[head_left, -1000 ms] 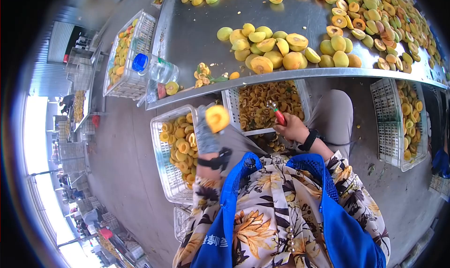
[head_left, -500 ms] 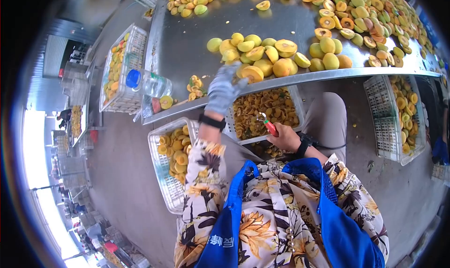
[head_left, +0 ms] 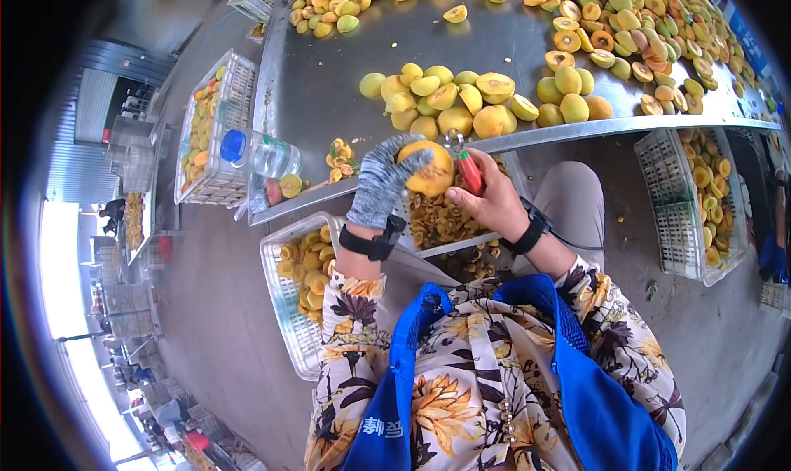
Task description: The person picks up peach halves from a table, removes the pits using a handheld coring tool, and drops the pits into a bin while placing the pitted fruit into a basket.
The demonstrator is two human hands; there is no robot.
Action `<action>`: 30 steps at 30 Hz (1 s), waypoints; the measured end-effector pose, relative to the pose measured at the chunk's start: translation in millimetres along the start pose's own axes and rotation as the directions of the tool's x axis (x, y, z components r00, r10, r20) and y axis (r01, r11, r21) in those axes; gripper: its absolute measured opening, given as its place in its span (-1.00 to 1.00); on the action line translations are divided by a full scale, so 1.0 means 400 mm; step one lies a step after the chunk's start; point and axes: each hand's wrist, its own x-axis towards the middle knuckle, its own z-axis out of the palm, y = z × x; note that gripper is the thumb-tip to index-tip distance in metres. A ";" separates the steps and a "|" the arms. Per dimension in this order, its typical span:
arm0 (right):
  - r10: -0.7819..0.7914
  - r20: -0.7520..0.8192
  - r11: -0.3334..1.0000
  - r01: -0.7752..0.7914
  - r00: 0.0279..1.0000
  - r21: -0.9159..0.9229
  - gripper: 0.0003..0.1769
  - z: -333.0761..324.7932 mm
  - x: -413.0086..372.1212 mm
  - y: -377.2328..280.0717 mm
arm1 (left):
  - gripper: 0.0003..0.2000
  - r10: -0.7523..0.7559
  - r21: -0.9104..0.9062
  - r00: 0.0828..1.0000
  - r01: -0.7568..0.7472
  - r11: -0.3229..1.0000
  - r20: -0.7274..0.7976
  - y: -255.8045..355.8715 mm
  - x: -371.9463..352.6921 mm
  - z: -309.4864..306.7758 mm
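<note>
Our gloved left hand (head_left: 381,182) is wrapped tight around a yellow peach (head_left: 428,173) just under the edge of the metal table (head_left: 329,67), above the white crate (head_left: 451,243) of scraps — and our bare right hand (head_left: 492,201) squeezes a red tool (head_left: 470,173) right beside the peach.
</note>
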 end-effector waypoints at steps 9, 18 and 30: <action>0.339 0.451 0.456 -0.564 0.826 0.689 -0.70 0.072 -0.014 -0.056 | -0.54 -0.112 -0.829 0.989 -0.021 0.560 -0.100 -0.131 -0.090 0.092; 0.118 0.290 0.993 -0.115 0.950 -0.029 -0.65 0.067 -0.089 -0.040 | -0.66 -0.159 -0.808 0.957 -0.109 0.579 -0.243 -0.187 -0.098 0.063; 0.140 0.411 0.990 -0.113 0.901 -0.088 -0.76 0.074 -0.135 -0.002 | -0.70 0.015 -0.692 0.999 0.019 0.721 0.043 -0.157 -0.093 0.062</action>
